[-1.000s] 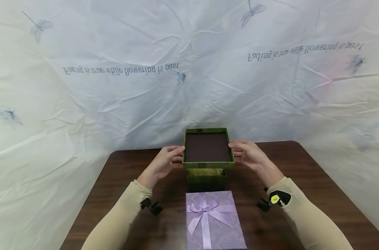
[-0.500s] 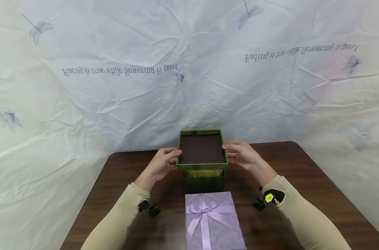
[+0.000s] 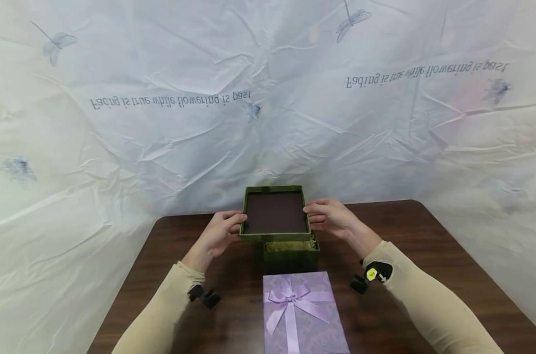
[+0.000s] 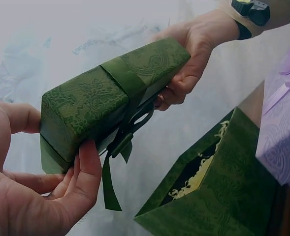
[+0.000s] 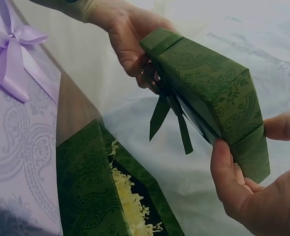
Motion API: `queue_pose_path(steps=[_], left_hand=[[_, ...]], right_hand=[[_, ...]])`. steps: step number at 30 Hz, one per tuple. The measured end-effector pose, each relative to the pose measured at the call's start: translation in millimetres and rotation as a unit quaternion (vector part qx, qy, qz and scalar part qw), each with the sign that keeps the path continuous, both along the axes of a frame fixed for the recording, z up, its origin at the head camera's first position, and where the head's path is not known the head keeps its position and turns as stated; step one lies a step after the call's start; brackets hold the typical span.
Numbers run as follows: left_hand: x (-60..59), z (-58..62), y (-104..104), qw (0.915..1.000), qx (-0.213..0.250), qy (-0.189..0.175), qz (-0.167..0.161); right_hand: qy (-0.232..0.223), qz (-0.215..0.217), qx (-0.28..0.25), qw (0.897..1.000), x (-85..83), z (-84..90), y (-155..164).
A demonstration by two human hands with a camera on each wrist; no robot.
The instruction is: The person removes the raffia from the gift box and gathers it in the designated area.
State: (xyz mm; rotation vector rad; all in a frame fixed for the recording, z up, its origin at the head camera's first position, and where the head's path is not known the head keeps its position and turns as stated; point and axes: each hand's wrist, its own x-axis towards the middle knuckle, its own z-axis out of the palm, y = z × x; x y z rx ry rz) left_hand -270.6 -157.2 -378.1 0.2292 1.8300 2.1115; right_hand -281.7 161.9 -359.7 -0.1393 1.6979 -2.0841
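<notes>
While the green lid (image 3: pixel 275 213) hangs in the air with its dark inside turned up toward the head camera, the left hand (image 3: pixel 217 236) grips its left rim and the right hand (image 3: pixel 331 218) grips its right rim, fingers curled under and thumbs on top. It sits above and slightly left of the open green box (image 3: pixel 291 255), which stands near the middle of the table (image 3: pixel 427 236), toward the far edge, with pale shredded filling (image 3: pixel 290 244) showing at its mouth. A lilac gift box (image 3: pixel 300 312) with a satin bow lies flat at the near edge, just in front of the green box. From the left wrist, the left hand's fingers (image 4: pixel 88 169) clasp the lid's near end, a green ribbon bow (image 4: pixel 122 142) dangling from its outer face, and the box gapes below right. From the right wrist, the right hand's fingers (image 5: pixel 226 177) pinch the opposite end, and the filling lies in the box beneath. As I judge it, the lid is fully off and clear of the box; it has not been set down anywhere, and the filling looks undisturbed.
</notes>
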Motion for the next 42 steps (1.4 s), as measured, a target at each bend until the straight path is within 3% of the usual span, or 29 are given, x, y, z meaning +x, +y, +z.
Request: queue_pose_path(steps=[15, 30, 42], left_hand=[[-3.3, -8.3, -26, 0.9996, -0.017, -0.008, 0.019], [2.2, -19.5, -54, 0.9989, -0.021, -0.029, 0.032], [1.1, -24.8, -69, 0.9982, -0.019, -0.033, 0.047]], right_hand=[[0.003, 0.05, 0.03, 0.998, -7.4, -1.6, -23], [0.026, 0.057, 0.137, 0.989, -18.5, -9.0, -55], [0.003, 0.065, 0.147, 0.987, -23.7, -6.4, -72]])
